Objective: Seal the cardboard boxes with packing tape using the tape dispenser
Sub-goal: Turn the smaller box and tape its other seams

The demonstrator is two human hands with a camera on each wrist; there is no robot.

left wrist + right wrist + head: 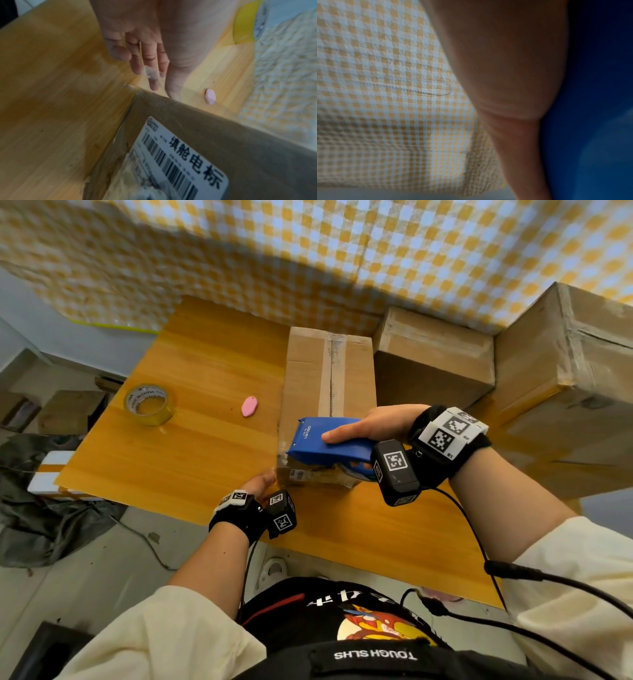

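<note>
The table's (191,460) left half lies open but for a tape roll (149,404) and pink tag (249,406); boxes (435,361) block the far right corner.

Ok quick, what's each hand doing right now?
Left hand: open, fingers straight beside the cardboard box.
Right hand: gripping the blue tape dispenser.

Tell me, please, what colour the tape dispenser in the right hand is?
Blue. The tape dispenser shows best in the head view, resting on the box's near end.
</note>
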